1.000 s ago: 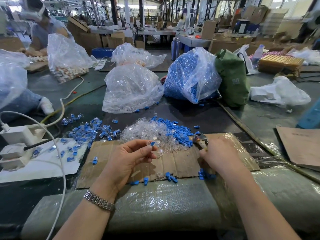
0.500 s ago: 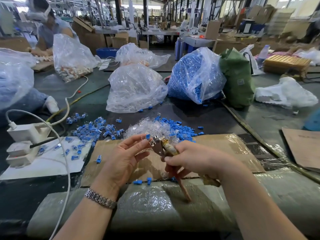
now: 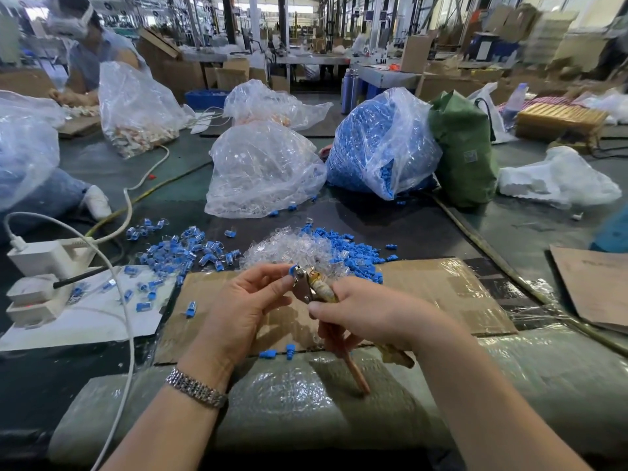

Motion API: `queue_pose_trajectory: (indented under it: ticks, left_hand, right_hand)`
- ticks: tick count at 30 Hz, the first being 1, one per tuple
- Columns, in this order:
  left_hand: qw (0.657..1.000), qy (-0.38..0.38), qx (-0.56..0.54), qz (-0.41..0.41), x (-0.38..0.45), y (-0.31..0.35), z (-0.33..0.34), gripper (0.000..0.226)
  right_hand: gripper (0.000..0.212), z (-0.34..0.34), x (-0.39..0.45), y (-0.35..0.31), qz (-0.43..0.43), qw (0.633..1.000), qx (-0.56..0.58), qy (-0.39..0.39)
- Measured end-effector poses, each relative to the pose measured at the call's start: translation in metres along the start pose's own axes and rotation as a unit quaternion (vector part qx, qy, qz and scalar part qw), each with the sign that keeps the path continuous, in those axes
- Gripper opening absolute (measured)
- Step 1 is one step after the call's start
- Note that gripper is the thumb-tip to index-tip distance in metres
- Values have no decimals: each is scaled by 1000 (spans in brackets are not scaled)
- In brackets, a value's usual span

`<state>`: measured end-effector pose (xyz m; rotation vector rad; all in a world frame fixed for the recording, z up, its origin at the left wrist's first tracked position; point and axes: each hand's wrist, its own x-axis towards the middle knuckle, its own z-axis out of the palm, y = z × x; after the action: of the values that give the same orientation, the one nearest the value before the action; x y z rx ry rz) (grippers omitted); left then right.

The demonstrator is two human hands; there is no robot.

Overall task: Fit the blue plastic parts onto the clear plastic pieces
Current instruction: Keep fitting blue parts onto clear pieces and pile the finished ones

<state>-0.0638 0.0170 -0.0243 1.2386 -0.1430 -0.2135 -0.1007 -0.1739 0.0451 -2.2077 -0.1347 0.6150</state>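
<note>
I see a flat brown cardboard sheet (image 3: 441, 294) on the dark table, its near edge meeting a padded bubble-wrap roll (image 3: 306, 402). Open cardboard lies right of the hands; the far edge is crowded by a heap of clear plastic pieces (image 3: 285, 248) and loose blue plastic parts (image 3: 353, 249). My left hand (image 3: 244, 307), palm turned inward, pinches a small blue part (image 3: 293, 268) between thumb and fingertips (whether a clear piece sits under it, I cannot tell). My right hand (image 3: 370, 314) curls around tan-handled metal pliers (image 3: 314, 287), whose tip touches that part.
</note>
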Motion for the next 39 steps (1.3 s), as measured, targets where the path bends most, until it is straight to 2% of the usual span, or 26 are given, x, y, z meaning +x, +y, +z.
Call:
queue_pose_trajectory:
  ticks: [5,12,15,16,18,20,22,24,28,30,31,33,35,37,39]
  left_hand:
    - [1000,16,16,-2,0,-1,1,35]
    - [999,31,40,0,3,-5,-1,21]
    - [990,92,102,44,3,-7,-2,15]
    - [975,143,155,72,3,-7,-5,10]
    - [920,267,262,119,5,-6,-13,10]
    - [865,367,314,139,8,-4,-18,24]
    - [841,401,333,146,11,-4,-18,45]
    - [840,363,373,156,10,-6,-14,48]
    - [836,111,492,217,9,-17,3,28]
    - [806,1,548,222,11,-24,9,28]
    - [781,-33,582,225,13,-29,10,32]
    - [732,-58,637,233,16,-33,11,37]
    - [714,-63,660,226,16,-33,12,39]
    - [721,-64,654,220,15,-32,14,42]
    - [740,-56,632,223,13,-31,17,38]
  right_hand:
    - [42,13,3,1,12,999,-13,46]
    - [47,18,4,-3,27,998,-23,56]
    - [49,6,1,1,28,998,-23,52]
    - [43,0,1,4,29,997,-28,72]
    - [35,-15,2,15,48,986,-50,150]
    - [32,-28,5,30,97,958,-125,240]
    - [32,-37,8,47,165,914,-214,302]
    - [40,-40,10,62,219,889,-248,318]
    - [51,-34,17,80,257,872,-286,302]
    - [56,-31,19,82,261,864,-299,309]
    - [59,-30,19,83,263,861,-305,310]
    - [62,-28,19,81,259,855,-318,318]
    - [59,-27,16,77,227,848,-323,355]
    - [51,-23,12,70,167,846,-326,387]
    - [40,-15,10,63,101,860,-321,383]
